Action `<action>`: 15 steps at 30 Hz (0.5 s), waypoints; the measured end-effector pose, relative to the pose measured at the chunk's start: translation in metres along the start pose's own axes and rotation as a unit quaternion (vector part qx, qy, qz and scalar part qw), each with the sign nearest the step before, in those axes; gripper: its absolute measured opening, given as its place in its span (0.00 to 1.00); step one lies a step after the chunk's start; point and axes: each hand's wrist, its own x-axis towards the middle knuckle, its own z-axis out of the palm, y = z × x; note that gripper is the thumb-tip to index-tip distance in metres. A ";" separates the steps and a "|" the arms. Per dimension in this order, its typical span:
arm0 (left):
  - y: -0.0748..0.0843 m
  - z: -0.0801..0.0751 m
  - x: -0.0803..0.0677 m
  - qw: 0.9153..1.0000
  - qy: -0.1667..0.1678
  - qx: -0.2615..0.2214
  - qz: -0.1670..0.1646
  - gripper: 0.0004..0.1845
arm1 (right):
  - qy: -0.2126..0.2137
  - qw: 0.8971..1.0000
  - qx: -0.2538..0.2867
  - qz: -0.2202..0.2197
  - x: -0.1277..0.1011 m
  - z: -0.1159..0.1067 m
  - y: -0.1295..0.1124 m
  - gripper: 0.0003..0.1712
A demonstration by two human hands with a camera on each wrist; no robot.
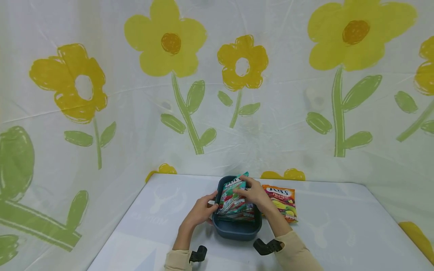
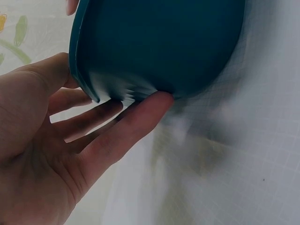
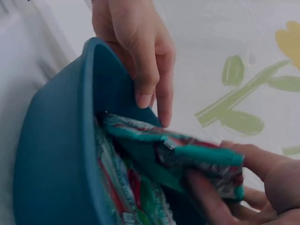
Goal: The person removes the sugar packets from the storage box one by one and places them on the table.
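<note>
A dark blue-teal plastic bin [image 1: 237,234] stands on the table. My left hand [image 1: 199,211] grips its left side, thumb at the rim and fingers against the outer wall [image 2: 159,37]. A teal candy bag [image 3: 140,133] tilts up out of the bin, pinched between the thumb and fingers of my right hand [image 1: 254,192]. Beneath it, inside the bin, lies another shiny packet [image 3: 133,187] with red and green print, partly hidden. Just right of the bin, behind my right forearm, is an orange FOX'S fruits candy bag [image 1: 283,201].
The white table [image 1: 332,226] extends on both sides of the bin. A pale curtain [image 1: 271,124] printed with yellow flowers hangs along the table's back edge. Black wrist cameras [image 1: 268,246] are worn on both wrists.
</note>
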 end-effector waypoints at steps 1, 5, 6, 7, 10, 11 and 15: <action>0.000 0.000 0.000 1.000 0.000 -0.003 0.002 0.30 | 0.002 1.000 0.013 -0.002 0.000 0.000 0.002 0.41; 0.000 -0.001 -0.001 1.000 0.000 -0.014 0.009 0.31 | 0.004 0.998 0.060 -0.010 0.000 0.000 0.011 0.40; 0.000 -0.001 -0.001 1.000 0.000 -0.017 0.011 0.31 | 0.001 0.997 0.073 -0.010 0.000 -0.001 0.013 0.40; 0.000 -0.001 -0.002 1.000 0.000 -0.018 0.012 0.31 | -0.002 0.996 0.083 -0.011 0.000 -0.001 0.014 0.40; -0.001 -0.001 -0.001 1.000 0.000 -0.018 0.010 0.30 | -0.011 0.994 0.111 -0.009 -0.002 -0.003 0.018 0.38; -0.001 -0.001 -0.001 1.000 0.000 -0.017 0.009 0.30 | -0.015 0.993 0.117 -0.010 -0.003 -0.004 0.019 0.38; -0.001 -0.001 0.000 1.000 0.000 -0.007 0.003 0.30 | -0.030 0.990 0.134 -0.013 -0.006 -0.007 0.021 0.37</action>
